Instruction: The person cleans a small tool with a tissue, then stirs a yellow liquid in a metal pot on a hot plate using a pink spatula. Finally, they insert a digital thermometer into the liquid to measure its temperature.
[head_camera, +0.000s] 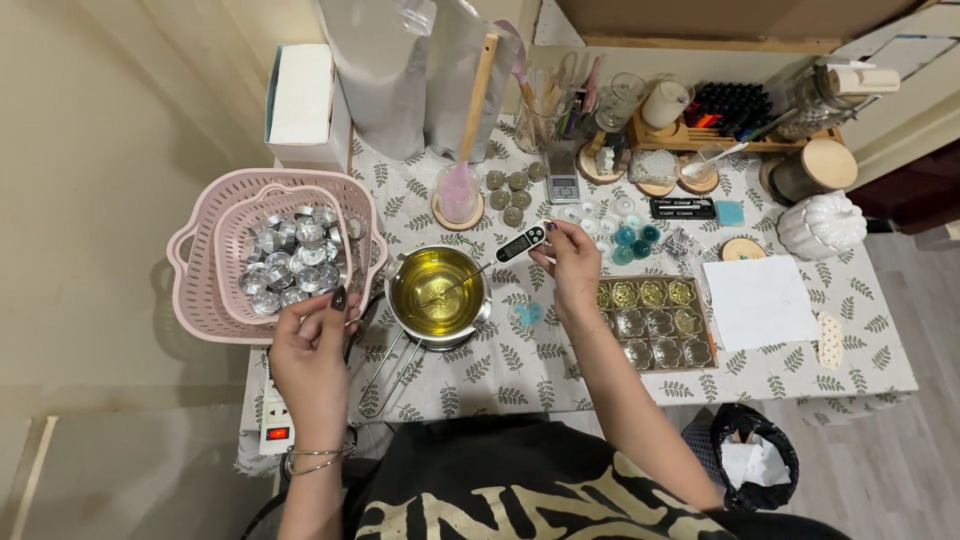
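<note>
Just beyond and left of the left hand (312, 350) sits a pink slatted basket (205, 300) of shiny metal cups (290, 262). That hand is loosely curled by the pot's wire handle (385, 370); whether it grips the handle I cannot tell. To its right, between the hands, stands a small steel pot (437, 296) of clear yellow liquid. The right hand (572, 268), the nearer one, pinches a slim thermometer (520, 243) by its black-and-white head; its thin probe slants down-left from that hand into the liquid. Right of that hand lies a brown tray (655, 322) of round glossy moulds on leaf-printed cloth (520, 370).
</note>
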